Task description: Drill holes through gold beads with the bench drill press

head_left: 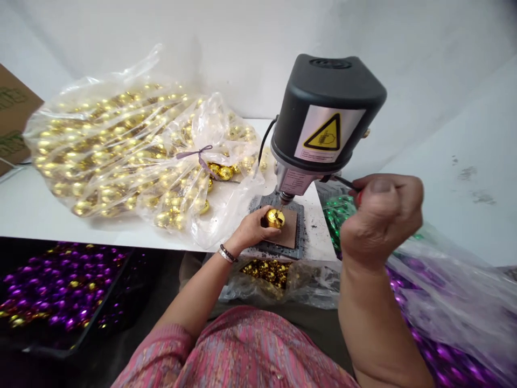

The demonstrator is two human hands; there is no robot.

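Observation:
My left hand [256, 227] grips a shiny gold ball [275, 218] between thumb and fingers, over a brown board [288, 237] on the dark base of a bench drill. Dark marks or openings show on the ball's top. The drill's chuck [286, 198] sits just above the ball; whether the bit touches it I cannot tell. My right hand [382, 215] is closed round the red-ended lever at the right side of the black drill head [331, 91], which bears a yellow warning triangle.
A big clear bag of gold balls [117, 151], tied with a purple ribbon, lies left on the white table [24, 210]. Below left is a bin of purple balls [60, 285]. Gold pieces [266, 272] lie under the front edge; green [339, 215] and purple ones are at right.

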